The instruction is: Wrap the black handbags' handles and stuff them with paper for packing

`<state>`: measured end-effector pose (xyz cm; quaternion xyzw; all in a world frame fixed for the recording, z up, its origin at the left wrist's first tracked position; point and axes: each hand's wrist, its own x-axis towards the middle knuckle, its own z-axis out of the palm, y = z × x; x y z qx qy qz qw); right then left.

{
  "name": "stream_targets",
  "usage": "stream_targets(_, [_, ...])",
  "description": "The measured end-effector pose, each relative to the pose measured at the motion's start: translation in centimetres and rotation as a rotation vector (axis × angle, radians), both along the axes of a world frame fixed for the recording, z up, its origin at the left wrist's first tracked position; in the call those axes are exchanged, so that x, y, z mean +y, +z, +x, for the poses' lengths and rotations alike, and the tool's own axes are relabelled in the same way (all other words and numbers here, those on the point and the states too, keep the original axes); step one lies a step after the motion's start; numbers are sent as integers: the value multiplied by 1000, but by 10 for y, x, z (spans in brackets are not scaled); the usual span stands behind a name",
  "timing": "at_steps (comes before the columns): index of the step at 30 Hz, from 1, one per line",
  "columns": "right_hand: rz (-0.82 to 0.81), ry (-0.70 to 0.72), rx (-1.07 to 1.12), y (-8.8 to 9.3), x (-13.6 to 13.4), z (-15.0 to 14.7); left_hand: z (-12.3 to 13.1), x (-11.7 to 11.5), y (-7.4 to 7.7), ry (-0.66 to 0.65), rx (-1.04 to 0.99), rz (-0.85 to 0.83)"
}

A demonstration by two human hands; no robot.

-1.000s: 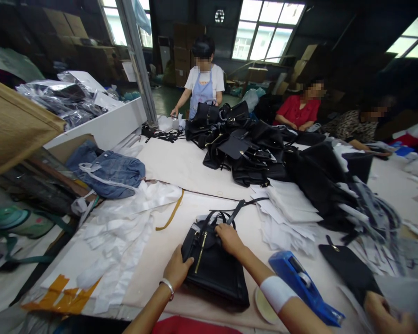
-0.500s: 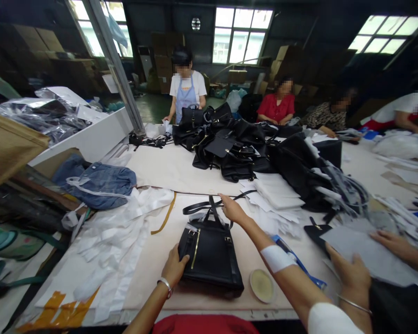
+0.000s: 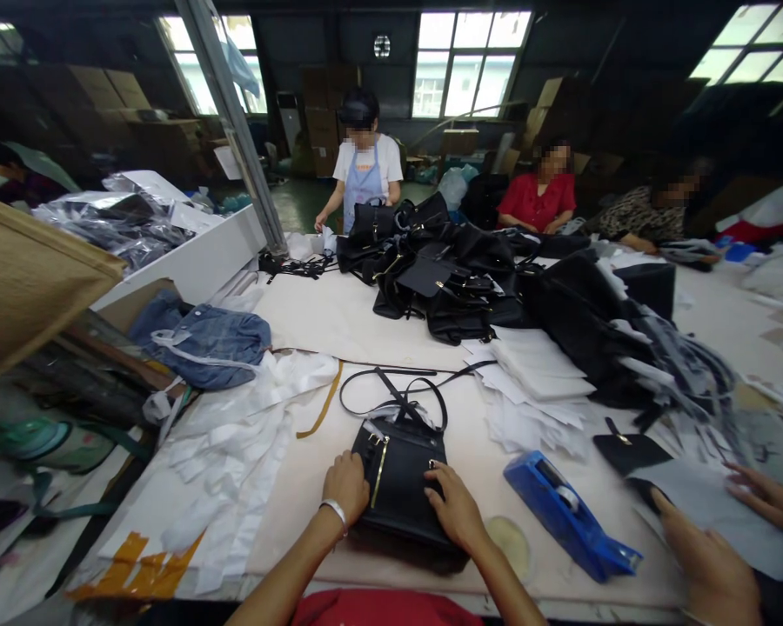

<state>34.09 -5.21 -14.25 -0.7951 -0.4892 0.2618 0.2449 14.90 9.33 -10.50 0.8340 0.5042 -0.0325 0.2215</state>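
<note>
A small black backpack (image 3: 410, 487) lies on the table in front of me, its gold zip and buckles facing up. My left hand (image 3: 345, 489) grips its left side, the fingers curled over the edge beside the zip. On the right side, my right hand (image 3: 455, 504) holds the bag with its fingertips close to a buckle. Thin black straps (image 3: 401, 400) loop loosely beyond the bag's top. A pale round disc (image 3: 509, 546) is partly behind my right forearm. The bag's underside is hidden.
A blue tape dispenser (image 3: 565, 513) lies to the right, near a co-worker's hands holding a white sheet (image 3: 718, 513). White paper stacks (image 3: 538, 365) and a pile of black bags (image 3: 444, 269) stand farther back. White strips (image 3: 248, 435) cover the left side.
My right hand has let go of the strap and come down to the bag's right side. The straps have dropped into loops. The view has swung slightly left, and the tape dispenser is uncovered.
</note>
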Motion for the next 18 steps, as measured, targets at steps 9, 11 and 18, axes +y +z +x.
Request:
stream_targets(9, [31,9,-24,5,5,4,-13,-7,9,220,-690,-202])
stream_targets(11, [63,-4,-55,9,5,2,-9,-5,16,328,-873,-420])
stream_targets(18, [148,-304,159,13,-10,19,5,6,34,393,-1026,-789])
